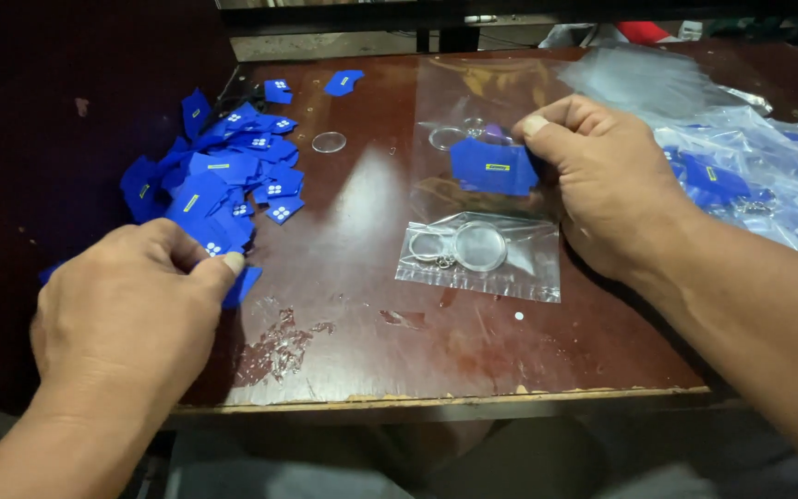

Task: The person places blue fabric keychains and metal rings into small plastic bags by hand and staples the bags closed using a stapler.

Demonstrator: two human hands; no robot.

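Resting at the near edge of a heap of blue pieces (223, 176), the left hand (131, 310) is shown with thumb and forefinger pinched on one blue piece (237, 282) at the left of the worn wooden table (344, 351). A clear plastic bag (487, 139) is held by the right hand (607, 185), its fingers closed on the bag where a blue insert (491, 166) lies inside. Just below, a smaller clear bag (480, 257) containing a round keyring is seen flat on the table. A loose clear disc (329, 141) lies beside the heap. Filled bags (750, 176) are piled at the right.
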